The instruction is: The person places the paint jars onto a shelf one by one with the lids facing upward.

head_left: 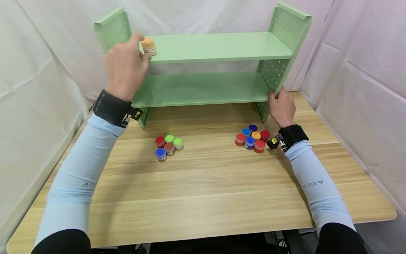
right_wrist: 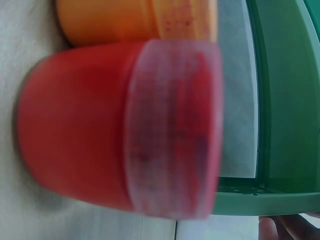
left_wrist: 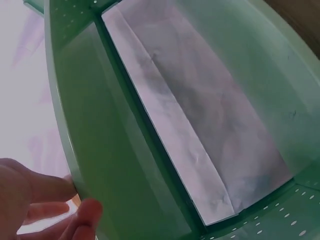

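Observation:
A light green two-tier shelf rack point(head_left: 206, 84) stands at the back of the table, with perforated side panels. On its upper board, at the left end, my left hand point(head_left: 127, 65) pinches a small orange jar point(head_left: 149, 46) between thumb and fingers. In the left wrist view, the fingers point(left_wrist: 50, 187) are beside the board's edge, with only a sliver of orange showing. My right hand point(head_left: 282, 107) grips the front edge of the right side panel, at the lower board's height. The right wrist view shows its fingertips point(right_wrist: 285, 227) at the green edge.
Small jars with red, green and blue tops form a left cluster point(head_left: 169, 146) on the wooden table point(head_left: 203, 190). Another cluster point(head_left: 250, 138), with red, blue and orange tops, sits close to my right wrist. White cloth point(head_left: 358, 88) hangs around the back and sides.

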### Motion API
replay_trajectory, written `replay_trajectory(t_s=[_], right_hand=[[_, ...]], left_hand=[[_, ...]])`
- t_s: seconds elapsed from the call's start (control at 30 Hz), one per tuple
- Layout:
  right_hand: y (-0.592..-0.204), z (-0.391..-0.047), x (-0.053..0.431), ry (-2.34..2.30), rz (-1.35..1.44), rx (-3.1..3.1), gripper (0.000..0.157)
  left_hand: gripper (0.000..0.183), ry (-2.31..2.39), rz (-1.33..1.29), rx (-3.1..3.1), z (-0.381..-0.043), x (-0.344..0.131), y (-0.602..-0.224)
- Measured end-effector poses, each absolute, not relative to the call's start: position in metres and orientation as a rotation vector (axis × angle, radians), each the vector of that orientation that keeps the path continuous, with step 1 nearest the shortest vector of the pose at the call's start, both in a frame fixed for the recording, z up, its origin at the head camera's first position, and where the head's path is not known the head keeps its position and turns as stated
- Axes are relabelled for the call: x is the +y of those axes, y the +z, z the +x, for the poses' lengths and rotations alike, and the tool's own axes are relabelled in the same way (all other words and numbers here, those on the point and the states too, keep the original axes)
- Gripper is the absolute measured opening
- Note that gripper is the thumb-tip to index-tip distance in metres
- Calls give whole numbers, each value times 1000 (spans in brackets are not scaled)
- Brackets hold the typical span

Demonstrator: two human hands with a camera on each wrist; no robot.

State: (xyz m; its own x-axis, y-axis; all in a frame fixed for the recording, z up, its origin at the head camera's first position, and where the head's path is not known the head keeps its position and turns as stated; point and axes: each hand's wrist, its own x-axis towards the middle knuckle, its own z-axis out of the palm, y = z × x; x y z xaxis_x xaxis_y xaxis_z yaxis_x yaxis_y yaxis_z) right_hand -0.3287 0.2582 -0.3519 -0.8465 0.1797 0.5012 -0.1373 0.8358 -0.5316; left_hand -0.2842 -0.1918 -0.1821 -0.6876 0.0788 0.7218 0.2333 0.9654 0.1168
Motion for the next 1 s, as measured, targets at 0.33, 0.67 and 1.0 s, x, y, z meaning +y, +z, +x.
replay_trajectory(t_s=[0.33,0.67,1.0], right_hand=[[-350,-327,259,773,-40,-2468,49],[-351,-329,253,799,-22,-2477,50],[-351,-332,252,788,-18,-2475,50]], left_hand=[[38,-450,-228,-2024,-272,-179,-219],[40,-534,-471,-2149,-277,-185,-287],[40,-350,-757,-2548,-284,-198,-316]])
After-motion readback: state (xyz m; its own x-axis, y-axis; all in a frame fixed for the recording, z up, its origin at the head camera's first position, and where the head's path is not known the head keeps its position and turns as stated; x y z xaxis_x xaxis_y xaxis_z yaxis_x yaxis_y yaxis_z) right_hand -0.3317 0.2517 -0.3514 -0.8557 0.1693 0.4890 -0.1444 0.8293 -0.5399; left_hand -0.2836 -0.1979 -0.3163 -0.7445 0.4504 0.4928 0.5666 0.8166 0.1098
